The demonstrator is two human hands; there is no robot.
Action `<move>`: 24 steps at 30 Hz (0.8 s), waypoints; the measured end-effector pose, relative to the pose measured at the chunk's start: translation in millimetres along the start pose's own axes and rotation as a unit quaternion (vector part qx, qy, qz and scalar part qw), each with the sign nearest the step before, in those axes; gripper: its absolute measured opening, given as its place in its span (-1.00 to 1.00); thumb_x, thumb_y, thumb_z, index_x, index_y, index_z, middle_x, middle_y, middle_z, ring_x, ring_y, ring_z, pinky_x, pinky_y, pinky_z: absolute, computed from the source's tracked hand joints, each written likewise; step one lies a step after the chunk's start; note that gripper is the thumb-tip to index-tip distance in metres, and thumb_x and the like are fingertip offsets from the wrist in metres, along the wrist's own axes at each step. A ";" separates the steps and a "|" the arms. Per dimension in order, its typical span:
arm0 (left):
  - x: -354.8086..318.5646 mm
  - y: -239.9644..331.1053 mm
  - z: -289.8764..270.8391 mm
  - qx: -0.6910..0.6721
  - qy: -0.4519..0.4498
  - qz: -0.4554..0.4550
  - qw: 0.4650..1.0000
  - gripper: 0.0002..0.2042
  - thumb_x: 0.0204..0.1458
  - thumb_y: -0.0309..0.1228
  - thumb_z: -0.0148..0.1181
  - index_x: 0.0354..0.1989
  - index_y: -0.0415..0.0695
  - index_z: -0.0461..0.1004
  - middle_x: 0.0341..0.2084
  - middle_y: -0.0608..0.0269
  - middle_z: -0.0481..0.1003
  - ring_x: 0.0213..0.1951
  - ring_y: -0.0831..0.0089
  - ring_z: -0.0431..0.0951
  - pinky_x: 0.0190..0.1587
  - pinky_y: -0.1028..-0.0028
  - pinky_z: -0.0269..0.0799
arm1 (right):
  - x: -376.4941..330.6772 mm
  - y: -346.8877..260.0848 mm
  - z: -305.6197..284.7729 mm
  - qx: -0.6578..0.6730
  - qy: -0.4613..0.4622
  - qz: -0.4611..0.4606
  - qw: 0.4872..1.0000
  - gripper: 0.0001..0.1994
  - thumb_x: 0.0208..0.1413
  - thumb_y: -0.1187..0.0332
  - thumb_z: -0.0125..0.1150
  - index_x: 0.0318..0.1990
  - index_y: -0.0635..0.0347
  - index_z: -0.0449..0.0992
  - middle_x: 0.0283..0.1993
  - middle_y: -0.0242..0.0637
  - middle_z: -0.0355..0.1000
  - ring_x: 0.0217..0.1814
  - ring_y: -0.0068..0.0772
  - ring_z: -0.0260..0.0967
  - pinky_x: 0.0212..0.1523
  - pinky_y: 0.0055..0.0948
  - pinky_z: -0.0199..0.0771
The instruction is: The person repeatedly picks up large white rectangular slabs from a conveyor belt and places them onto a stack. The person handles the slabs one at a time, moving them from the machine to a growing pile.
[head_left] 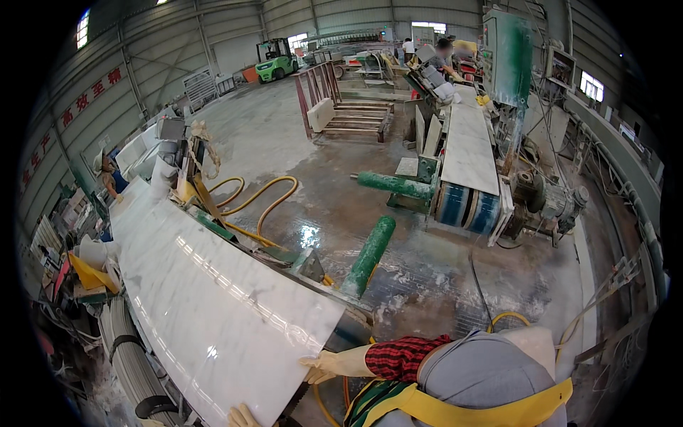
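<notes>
A long polished slab of white marble (220, 306) with grey veining lies along a conveyor at the left, its near end at the lower middle. My right hand (321, 367), in a pale yellow glove, reaches from a red plaid sleeve and holds the slab's near end edge; part of the fingers and thumb is hidden. At the bottom rim, my left hand (242, 417), gloved alike, rests on the slab's surface near that end with fingers stretched out. Its palm and wrist are cut off.
Green rollers (370, 256) jut beside the slab. A second conveyor (468, 142) carries another marble slab, right of a wooden rack (356, 117). Yellow hoses (274, 206) cross the wet floor. A motor (558, 203) stands right; co-workers (108, 174) and a forklift (276, 64) are farther off.
</notes>
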State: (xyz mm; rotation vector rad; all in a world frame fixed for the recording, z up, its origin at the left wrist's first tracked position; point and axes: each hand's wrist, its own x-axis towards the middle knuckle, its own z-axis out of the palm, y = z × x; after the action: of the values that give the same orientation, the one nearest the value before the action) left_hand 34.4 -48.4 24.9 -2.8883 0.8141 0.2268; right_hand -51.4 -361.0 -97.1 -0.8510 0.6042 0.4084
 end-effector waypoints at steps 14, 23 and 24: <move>0.4 -5.8 15.3 0.043 -0.015 -0.004 0.999 -0.04 0.04 0.09 0.24 0.55 -0.05 -0.07 0.51 -0.13 -0.04 0.51 -0.08 -0.04 0.51 0.01 -0.13 | -11.6 0.7 3.5 0.021 0.001 -0.011 1.000 -0.27 0.09 -0.19 0.38 0.21 0.23 0.45 0.07 0.05 0.57 0.01 -0.16 0.59 -0.03 -0.31 0.69; -7.9 -4.6 13.4 0.040 -0.011 -0.001 0.999 -0.04 0.03 0.04 0.28 0.55 -0.06 -0.06 0.51 -0.14 -0.03 0.50 -0.08 -0.03 0.50 0.01 -0.12 | -23.9 -0.4 6.7 0.013 -0.003 -0.018 1.000 -0.30 0.07 -0.17 0.41 0.12 0.27 0.49 0.04 0.03 0.59 -0.10 -0.21 0.62 -0.09 -0.33 0.69; -8.3 -2.8 12.3 0.038 -0.009 -0.001 0.999 -0.05 0.03 0.02 0.27 0.55 -0.06 -0.06 0.51 -0.14 -0.03 0.50 -0.08 -0.03 0.50 0.01 -0.12 | -21.2 1.3 4.6 0.009 -0.006 -0.016 1.000 -0.32 0.07 -0.19 0.39 0.13 0.20 0.50 0.05 0.01 0.59 -0.12 -0.24 0.61 -0.10 -0.34 0.68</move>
State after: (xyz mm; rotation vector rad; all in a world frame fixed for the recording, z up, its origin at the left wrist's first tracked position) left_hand 27.5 -39.8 14.6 -2.8123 0.7990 0.2161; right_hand -66.7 -358.6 -81.9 -0.8388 0.5816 0.3792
